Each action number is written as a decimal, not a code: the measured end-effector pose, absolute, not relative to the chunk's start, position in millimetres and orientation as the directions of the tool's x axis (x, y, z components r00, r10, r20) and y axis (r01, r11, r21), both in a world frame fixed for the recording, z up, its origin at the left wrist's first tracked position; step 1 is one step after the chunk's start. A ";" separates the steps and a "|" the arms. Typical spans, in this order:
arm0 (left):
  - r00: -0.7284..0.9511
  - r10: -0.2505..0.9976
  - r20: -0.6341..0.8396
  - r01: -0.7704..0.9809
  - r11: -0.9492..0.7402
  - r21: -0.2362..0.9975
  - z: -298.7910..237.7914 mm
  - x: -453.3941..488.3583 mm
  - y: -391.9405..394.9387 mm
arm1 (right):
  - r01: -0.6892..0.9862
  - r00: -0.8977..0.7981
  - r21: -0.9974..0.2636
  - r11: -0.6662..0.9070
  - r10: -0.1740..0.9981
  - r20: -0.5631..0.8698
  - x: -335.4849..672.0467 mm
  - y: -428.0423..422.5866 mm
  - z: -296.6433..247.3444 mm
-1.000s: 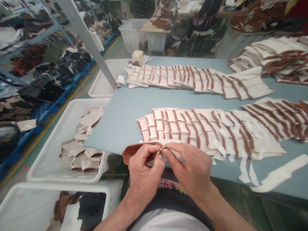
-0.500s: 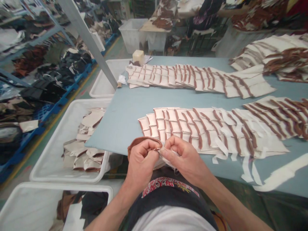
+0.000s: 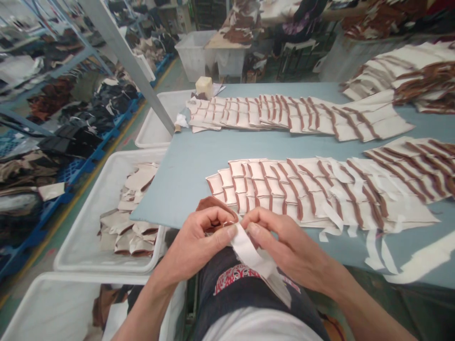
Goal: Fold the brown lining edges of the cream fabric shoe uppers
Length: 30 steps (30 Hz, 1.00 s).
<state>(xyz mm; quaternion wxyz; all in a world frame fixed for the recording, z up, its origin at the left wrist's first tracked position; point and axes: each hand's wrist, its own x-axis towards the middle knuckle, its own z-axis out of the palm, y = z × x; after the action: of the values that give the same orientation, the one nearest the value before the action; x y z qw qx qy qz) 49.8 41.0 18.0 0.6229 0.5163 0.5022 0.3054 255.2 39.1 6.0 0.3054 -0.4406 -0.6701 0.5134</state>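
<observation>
In front of my waist, my left hand [image 3: 208, 237] pinches a brown-and-white sewn piece [image 3: 215, 204], its brown edge rising behind the fingers. A white tape strip [image 3: 247, 246] lies under the tip of my left thumb and slants down between the hands. Close by on the other side, my right hand [image 3: 279, 237] is closed, thumb against forefinger, at the top of the strip. The exact spot it grips is partly hidden by the fingers. Beyond both hands, overlapping cream pieces with brown edges [image 3: 270, 182] lie in a row on the blue-grey table [image 3: 185, 161].
More loose white strips [image 3: 332, 215] lie over the near row. A second row of cream pieces [image 3: 249, 111] lies farther back. White bins [image 3: 103, 265] with cut pieces stand left of the table, near a metal post [image 3: 135, 66]. A person [image 3: 302, 23] sits in the background.
The white strip now shows at length, hanging between my hands. My left hand has turned, with its thumb flatter along the strip. The view has shifted slightly.
</observation>
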 end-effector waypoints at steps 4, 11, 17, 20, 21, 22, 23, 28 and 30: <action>0.325 0.894 -0.310 0.239 0.239 0.941 25.7 45.3 40.1 | 0.327 -0.404 -0.800 0.504 0.839 0.364 261.2 53.1 2.9; 0.352 0.876 -0.330 0.256 0.249 0.934 31.7 41.1 37.9 | 0.145 -0.580 -0.680 0.719 0.618 0.531 257.5 71.3 8.0; 0.411 0.840 -0.354 0.192 0.300 0.934 29.0 37.9 33.2 | 0.133 -0.623 -0.660 0.740 0.580 0.525 261.7 72.5 10.5; 0.419 0.836 -0.354 0.158 0.316 0.935 27.6 37.7 31.5 | 0.177 -0.645 -0.633 0.754 0.574 0.503 262.1 70.9 13.7; 0.417 0.837 -0.355 0.148 0.323 0.935 27.2 38.0 30.9 | 0.198 -0.655 -0.604 0.772 0.563 0.505 262.4 70.0 15.2; 0.414 0.837 -0.358 0.140 0.330 0.934 26.7 38.3 30.2 | 0.218 -0.668 -0.566 0.795 0.545 0.507 263.0 69.1 16.8; 0.408 0.838 -0.361 0.136 0.336 0.932 26.4 38.8 29.5 | 0.231 -0.687 -0.528 0.817 0.521 0.506 263.9 68.2 18.3; 0.389 0.838 -0.382 0.132 0.359 0.924 26.1 42.6 25.8 | 0.249 -0.761 -0.423 0.871 0.447 0.470 270.5 65.4 23.3; 0.377 0.842 -0.386 0.142 0.359 0.923 26.1 44.2 25.2 | 0.269 -0.763 -0.390 0.881 0.442 0.471 272.3 64.7 23.1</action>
<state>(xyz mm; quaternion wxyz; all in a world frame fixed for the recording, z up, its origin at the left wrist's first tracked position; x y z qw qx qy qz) 44.2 25.2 26.1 0.6615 0.5007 0.4917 0.2645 272.3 64.7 23.1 0.2855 -0.1917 -0.9267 0.1516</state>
